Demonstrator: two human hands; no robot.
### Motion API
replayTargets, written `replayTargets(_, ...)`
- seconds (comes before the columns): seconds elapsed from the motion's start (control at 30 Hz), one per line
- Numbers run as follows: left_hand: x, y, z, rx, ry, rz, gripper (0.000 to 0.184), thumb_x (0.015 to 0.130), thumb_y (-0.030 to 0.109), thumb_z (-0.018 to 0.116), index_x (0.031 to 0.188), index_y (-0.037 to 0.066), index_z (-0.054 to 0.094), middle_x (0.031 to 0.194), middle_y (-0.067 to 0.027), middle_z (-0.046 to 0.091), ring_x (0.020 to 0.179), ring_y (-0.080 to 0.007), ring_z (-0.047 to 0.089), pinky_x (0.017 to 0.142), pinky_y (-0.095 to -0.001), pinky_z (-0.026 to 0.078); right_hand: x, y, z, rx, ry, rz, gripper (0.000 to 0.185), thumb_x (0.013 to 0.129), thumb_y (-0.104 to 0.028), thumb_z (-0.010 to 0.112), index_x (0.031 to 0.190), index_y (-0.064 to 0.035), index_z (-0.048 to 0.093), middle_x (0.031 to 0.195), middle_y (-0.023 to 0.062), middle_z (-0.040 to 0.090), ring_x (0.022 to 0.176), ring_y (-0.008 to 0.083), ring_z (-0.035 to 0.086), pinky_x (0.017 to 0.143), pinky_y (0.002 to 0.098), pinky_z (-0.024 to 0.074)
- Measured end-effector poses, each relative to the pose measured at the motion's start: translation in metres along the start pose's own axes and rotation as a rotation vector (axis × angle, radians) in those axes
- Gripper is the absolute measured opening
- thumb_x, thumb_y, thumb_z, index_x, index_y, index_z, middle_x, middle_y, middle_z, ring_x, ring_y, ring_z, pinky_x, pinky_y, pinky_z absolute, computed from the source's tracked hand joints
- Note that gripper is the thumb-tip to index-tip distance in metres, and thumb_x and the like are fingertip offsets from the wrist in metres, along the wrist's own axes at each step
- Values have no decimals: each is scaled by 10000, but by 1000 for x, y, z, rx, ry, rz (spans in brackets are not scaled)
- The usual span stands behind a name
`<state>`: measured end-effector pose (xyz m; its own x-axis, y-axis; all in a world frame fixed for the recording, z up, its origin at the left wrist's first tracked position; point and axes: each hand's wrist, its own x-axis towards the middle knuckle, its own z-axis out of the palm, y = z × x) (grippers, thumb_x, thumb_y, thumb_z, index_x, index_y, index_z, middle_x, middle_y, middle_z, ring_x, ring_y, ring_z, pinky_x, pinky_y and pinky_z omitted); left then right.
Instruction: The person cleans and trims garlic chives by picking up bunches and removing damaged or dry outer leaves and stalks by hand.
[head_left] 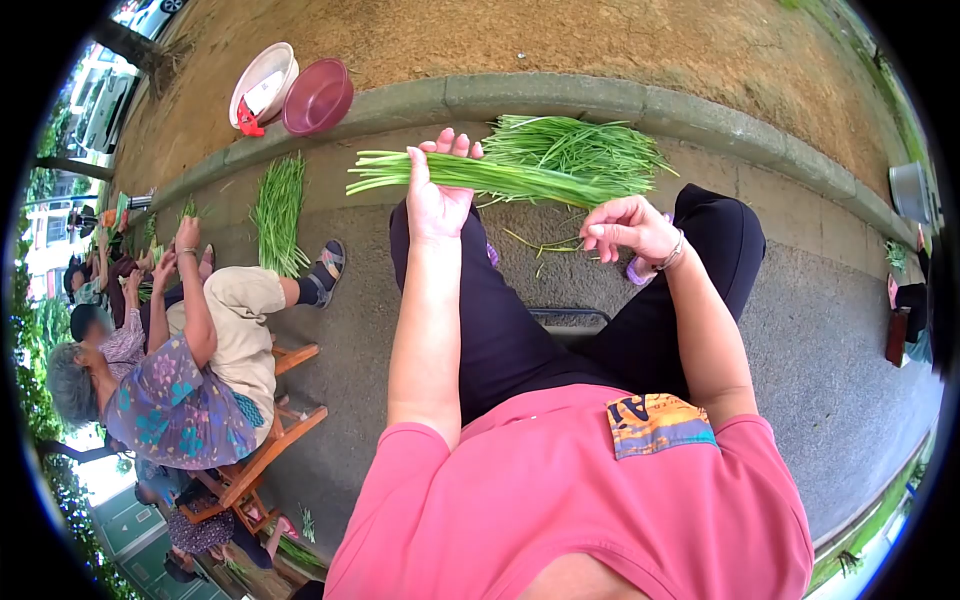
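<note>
My left hand point(440, 200), palm up, holds a long bunch of garlic chives point(540, 184) with its fingers and thumb curled round it. The pale stem ends stick out to the left, and the green leaves run right toward my other hand. My right hand point(632, 232) is just below the leaf end of the bunch, fingers bent in and thumb against them; whatever is between them is too small to make out. Behind the bunch a large heap of garlic chives point(570, 145) lies on the ground by the kerb. A few loose scraps point(540, 243) lie between my feet.
A concrete kerb point(540, 92) curves across, with bare soil beyond. A white basin point(266, 80) and a maroon basin point(318, 97) sit by it. To the left lies another chive pile point(280, 210), near a seated person point(190, 390). A metal pot point(910, 190) stands far right.
</note>
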<state>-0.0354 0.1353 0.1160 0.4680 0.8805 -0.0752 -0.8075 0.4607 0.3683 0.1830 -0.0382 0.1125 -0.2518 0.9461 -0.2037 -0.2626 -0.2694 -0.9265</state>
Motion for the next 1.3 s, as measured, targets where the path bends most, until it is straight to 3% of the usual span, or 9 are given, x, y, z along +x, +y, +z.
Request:
replayTargets(0.23, -13, -14, 8, 115, -60, -121, 262, 901, 326, 422, 863, 90, 529, 1011, -111, 574, 958, -277, 542, 902, -493, 411, 0, 6, 3, 164, 225, -165, 132, 829, -119, 582, 905, -15, 608, 761, 55, 624, 520, 66, 550, 419, 170, 414)
replayTargets(0.3, -17, -18, 9, 144, -47, -120, 263, 890, 327, 449, 881, 74, 520, 1004, -138, 570, 914, -277, 564, 846, -469, 457, -6, 2, 1, 430, 166, -212, 167, 841, -115, 563, 975, -17, 582, 808, 68, 627, 500, 63, 542, 399, 162, 409)
replayTargets(0.33, -18, -19, 9, 151, -45, -116, 262, 885, 326, 462, 884, 71, 522, 1002, -141, 569, 910, -277, 566, 839, -462, 464, -8, 5, -3, 481, 96, -231, 264, 861, -114, 526, 1106, -18, 509, 855, 107, 621, 490, 69, 539, 381, 155, 407)
replayTargets(0.37, -19, -20, 9, 150, -45, -115, 262, 885, 326, 462, 884, 71, 522, 1002, -141, 569, 910, -277, 566, 839, -462, 464, -11, 6, -6, 480, 95, -230, 264, 861, -114, 526, 1106, -18, 509, 855, 107, 621, 490, 69, 539, 381, 155, 407)
replayTargets(0.47, -22, -21, 9, 165, -45, -105, 266, 881, 331, 469, 884, 70, 524, 1002, -144, 568, 909, -279, 565, 835, -460, 466, -18, 5, -9, 696, -155, -320, 390, 877, -105, 482, 1239, -10, 373, 881, 170, 603, 482, 84, 539, 366, 162, 412)
replayTargets(0.6, -25, -20, 8, 184, -59, -124, 252, 882, 324, 468, 884, 81, 531, 1008, -130, 566, 930, -276, 554, 864, -465, 444, -17, 5, -8, 728, -129, -367, 389, 878, -98, 477, 1241, -8, 369, 886, 168, 599, 487, 82, 537, 382, 162, 423)
replayTargets(0.73, -26, -23, 8, 232, -67, -161, 243, 882, 322, 466, 891, 90, 536, 1017, -119, 565, 952, -275, 541, 892, -475, 423, -2, 11, 2, 323, 248, -249, 140, 841, -69, 551, 971, -26, 583, 850, 58, 616, 513, 44, 489, 406, 154, 363)
replayTargets(0.87, -24, -30, 8, 241, -70, -204, 247, 883, 322, 465, 899, 85, 534, 1013, -126, 565, 950, -282, 541, 875, -469, 431, 19, 37, 9, -129, 370, -310, 108, 799, -61, 622, 901, -35, 595, 717, -77, 526, 594, -18, 419, 513, 141, 345)
replayTargets(1.3, -26, -46, 14, 408, -89, -250, 262, 883, 331, 471, 892, 75, 523, 978, -152, 563, 886, -283, 570, 794, -429, 480, 29, 44, 10, -381, 407, -277, 108, 788, -128, 642, 843, -37, 623, 680, -54, 523, 591, 27, 428, 540, 189, 386)
